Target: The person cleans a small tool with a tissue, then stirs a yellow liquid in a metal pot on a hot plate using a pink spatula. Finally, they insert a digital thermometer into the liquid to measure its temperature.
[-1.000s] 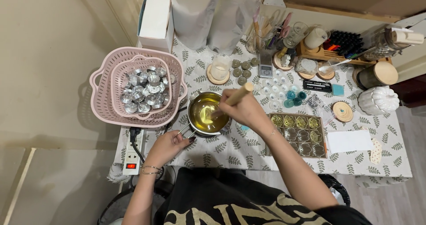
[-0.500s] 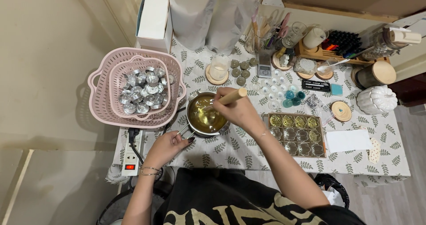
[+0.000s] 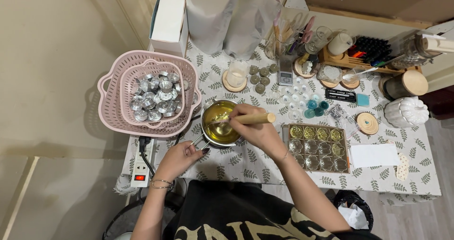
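Pot point(image 3: 218, 125) — small, metal, round, yellow liquid inside, wooden stick point(image 3: 250, 119) dipped in

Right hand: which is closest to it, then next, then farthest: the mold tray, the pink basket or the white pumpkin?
From the right hand:
1. Mold tray, just beside it.
2. Pink basket, on the opposite side.
3. White pumpkin, far beyond the tray.

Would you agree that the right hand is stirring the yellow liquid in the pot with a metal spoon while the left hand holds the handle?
Not quite: the tool is not a metal spoon. The head view shows the right hand gripping a wooden stick in the yellow liquid of the pot, while the left hand holds the handle.
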